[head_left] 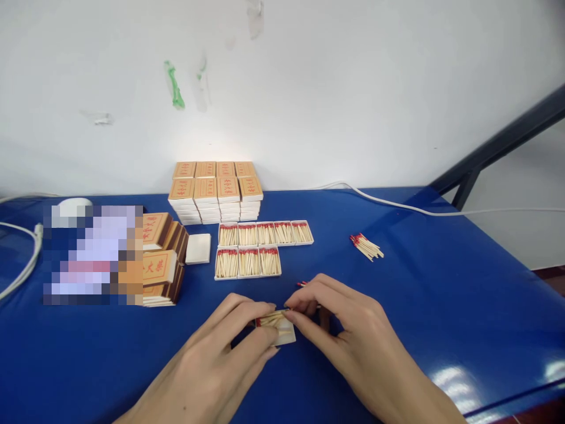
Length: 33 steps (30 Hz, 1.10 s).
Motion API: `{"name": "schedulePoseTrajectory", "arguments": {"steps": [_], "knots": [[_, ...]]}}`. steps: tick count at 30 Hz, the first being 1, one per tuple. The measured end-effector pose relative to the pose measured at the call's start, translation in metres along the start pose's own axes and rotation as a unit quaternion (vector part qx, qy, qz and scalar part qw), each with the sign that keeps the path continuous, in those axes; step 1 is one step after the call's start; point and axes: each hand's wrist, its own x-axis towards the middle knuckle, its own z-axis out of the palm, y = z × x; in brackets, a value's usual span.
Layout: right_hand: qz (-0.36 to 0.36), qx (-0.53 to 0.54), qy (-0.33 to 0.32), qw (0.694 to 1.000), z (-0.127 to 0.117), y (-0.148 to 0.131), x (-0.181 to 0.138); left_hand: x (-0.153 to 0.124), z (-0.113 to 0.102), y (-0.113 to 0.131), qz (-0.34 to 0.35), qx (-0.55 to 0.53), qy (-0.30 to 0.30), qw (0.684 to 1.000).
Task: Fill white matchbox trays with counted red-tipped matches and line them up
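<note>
A small white matchbox tray (pixel 288 337) lies on the table in front of me, partly filled with red-headed matches (pixel 270 320). My left hand (pixel 220 347) grips the tray from the left, fingers along its far side and thumb over the near part. At the tray's right end, my right hand (pixel 342 321) is closed in a pinch on the ends of matches; how many is hidden by the fingers. Red heads of loose matches (pixel 302 284) peek out just behind the right hand.
Two rows of filled match trays (pixel 249 263) stand beyond my hands. Stacked matchboxes (pixel 216 191) are against the wall, with more matchboxes (pixel 159 268) at left beside a white tray (pixel 198 249). Loose matches (pixel 367 247) lie at right. A white cable (pixel 388 204) runs along the back.
</note>
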Motion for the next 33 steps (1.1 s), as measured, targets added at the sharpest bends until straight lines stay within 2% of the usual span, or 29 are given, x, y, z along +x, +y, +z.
{"name": "schedulePoseTrajectory", "arguments": {"steps": [7,15,18,20,22,23,28,33], "knots": [[0.038,-0.001,0.011,0.999,0.001,-0.003,0.0,-0.007,0.005,0.0,-0.016,0.036,-0.001,0.999],[-0.011,-0.03,0.032,0.999,0.012,-0.008,-0.006,-0.008,0.007,-0.002,-0.008,0.029,0.007,1.0],[-0.014,-0.036,0.036,0.999,0.004,-0.008,-0.007,-0.006,0.004,0.0,-0.014,0.015,0.006,1.0],[0.001,-0.065,0.08,0.995,-0.008,-0.003,-0.007,-0.005,0.003,0.0,-0.015,0.001,0.006,1.0],[0.009,-0.137,0.133,0.982,-0.02,0.006,-0.008,-0.004,0.002,0.0,-0.011,-0.009,0.004,1.0],[0.005,-0.17,0.135,0.976,-0.025,0.01,-0.009,-0.004,0.003,-0.001,-0.01,-0.011,0.004,1.0],[0.003,-0.212,0.05,0.976,-0.032,0.025,-0.01,-0.008,0.007,-0.002,-0.019,0.014,0.014,1.0],[0.008,-0.187,0.042,0.981,-0.027,0.029,-0.009,-0.011,0.008,-0.002,-0.018,0.044,0.02,0.999]]}}
